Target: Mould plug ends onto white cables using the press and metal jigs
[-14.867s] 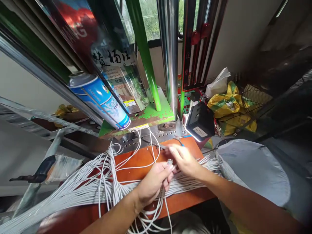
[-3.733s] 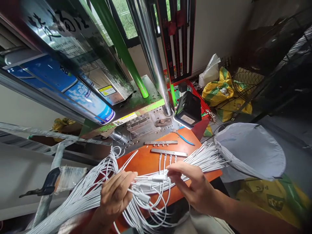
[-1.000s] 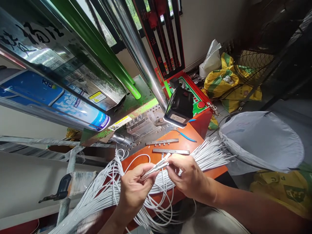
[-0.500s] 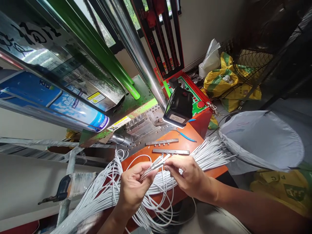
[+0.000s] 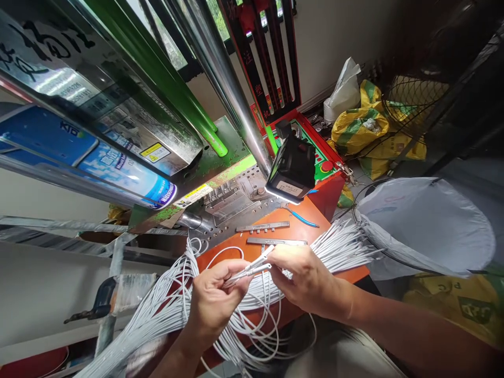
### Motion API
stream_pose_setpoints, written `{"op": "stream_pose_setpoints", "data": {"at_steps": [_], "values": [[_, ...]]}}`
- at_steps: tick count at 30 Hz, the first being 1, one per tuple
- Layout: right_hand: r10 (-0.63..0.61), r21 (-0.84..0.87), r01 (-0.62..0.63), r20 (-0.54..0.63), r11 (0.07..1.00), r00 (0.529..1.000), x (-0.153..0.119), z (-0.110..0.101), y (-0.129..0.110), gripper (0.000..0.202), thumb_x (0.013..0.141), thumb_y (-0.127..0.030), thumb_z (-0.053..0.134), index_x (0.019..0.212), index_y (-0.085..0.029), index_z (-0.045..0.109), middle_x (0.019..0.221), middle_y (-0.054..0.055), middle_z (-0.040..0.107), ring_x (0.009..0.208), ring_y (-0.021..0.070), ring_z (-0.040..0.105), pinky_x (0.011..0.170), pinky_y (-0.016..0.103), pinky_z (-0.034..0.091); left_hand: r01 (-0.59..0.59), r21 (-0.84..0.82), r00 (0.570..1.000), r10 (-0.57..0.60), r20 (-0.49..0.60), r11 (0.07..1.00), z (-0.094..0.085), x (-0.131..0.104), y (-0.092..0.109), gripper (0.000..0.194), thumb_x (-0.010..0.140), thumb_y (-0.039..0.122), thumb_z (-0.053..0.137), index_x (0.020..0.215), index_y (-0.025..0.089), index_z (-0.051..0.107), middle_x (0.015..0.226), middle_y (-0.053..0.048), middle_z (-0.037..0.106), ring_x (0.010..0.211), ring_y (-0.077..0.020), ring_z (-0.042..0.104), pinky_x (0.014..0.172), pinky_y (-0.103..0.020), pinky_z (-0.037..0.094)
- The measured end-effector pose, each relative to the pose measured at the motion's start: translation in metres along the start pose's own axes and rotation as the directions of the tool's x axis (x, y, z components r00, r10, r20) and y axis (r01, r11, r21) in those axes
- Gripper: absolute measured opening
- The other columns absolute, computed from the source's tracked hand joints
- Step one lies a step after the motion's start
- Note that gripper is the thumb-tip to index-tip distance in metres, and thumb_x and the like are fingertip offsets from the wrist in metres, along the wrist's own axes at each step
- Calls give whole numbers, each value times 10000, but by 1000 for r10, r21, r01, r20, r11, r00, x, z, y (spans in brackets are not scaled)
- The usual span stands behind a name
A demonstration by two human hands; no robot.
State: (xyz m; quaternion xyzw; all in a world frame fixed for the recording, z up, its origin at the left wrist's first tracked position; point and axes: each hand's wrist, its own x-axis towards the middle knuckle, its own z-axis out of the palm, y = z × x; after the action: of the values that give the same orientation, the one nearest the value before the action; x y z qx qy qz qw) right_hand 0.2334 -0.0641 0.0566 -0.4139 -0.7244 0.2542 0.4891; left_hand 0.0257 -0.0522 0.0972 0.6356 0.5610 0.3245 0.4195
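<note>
My left hand [image 5: 218, 299] is closed on several white cable ends [image 5: 252, 270], whose tips point up and to the right between my hands. The fingers of my right hand [image 5: 301, 270] are pinched at the tip of one of these cables. A large bundle of white cables [image 5: 157, 310] lies under both hands across the orange table [image 5: 236, 242]. Just beyond my hands are two metal strips, the farther one [image 5: 263, 227] with small pegs and the nearer one [image 5: 277, 242] partly hidden by my right hand.
A machine with a metal plate [image 5: 232, 210] and steel column [image 5: 236, 105] stands ahead. A black lamp-like device [image 5: 293, 168] hangs over blue-handled pliers [image 5: 301, 217]. Right of the table are a white cloth-lined hoop [image 5: 429, 226] and yellow bags [image 5: 362, 126].
The cable ends between my hands have spread apart, and my right fingers have shifted from beside the tips onto an upper one. The camera view has moved slightly.
</note>
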Motion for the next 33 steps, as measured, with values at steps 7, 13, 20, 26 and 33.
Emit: {"op": "stream_pose_setpoints", "data": {"at_steps": [7,13,20,26,33], "values": [[154,97,-144,-111,985,982,12,-4,27,157,886,-87,554,809,-215,602,710,7,596,625,146,511,599,292,434,112,-158,993,-102,66,981,0,7,-13,393,792,439,851,964,93,781,634,-32,654,512,-100,522,477,-197,371],[235,199,-279,221,939,947,12,-23,36,292,929,-178,590,647,-201,517,570,-61,441,522,93,400,482,234,311,174,-367,985,-162,65,914,-4,15,-23,335,812,425,856,861,129,707,577,61,459,491,-40,333,473,-177,258],[68,236,-99,134,967,989,26,-8,18,82,993,-189,591,989,-191,673,839,4,667,719,136,577,649,265,462,156,-450,987,-129,90,879,1,19,-15,316,892,398,794,807,157,608,561,96,361,480,-31,225,472,-199,182],[-114,139,113,3,984,993,41,7,25,194,1057,-216,526,985,-183,703,793,20,693,674,143,579,638,291,455,148,-398,989,-141,47,905,-1,21,-12,366,881,452,794,786,164,589,542,96,334,492,-41,209,483,-226,159],[-192,-174,200,62,964,979,41,9,17,286,1062,-204,431,894,-195,663,721,34,628,609,172,530,574,334,413,188,-364,982,-162,101,912,-4,24,-10,393,929,476,732,749,166,569,533,93,303,495,-51,179,484,-251,117]]}}
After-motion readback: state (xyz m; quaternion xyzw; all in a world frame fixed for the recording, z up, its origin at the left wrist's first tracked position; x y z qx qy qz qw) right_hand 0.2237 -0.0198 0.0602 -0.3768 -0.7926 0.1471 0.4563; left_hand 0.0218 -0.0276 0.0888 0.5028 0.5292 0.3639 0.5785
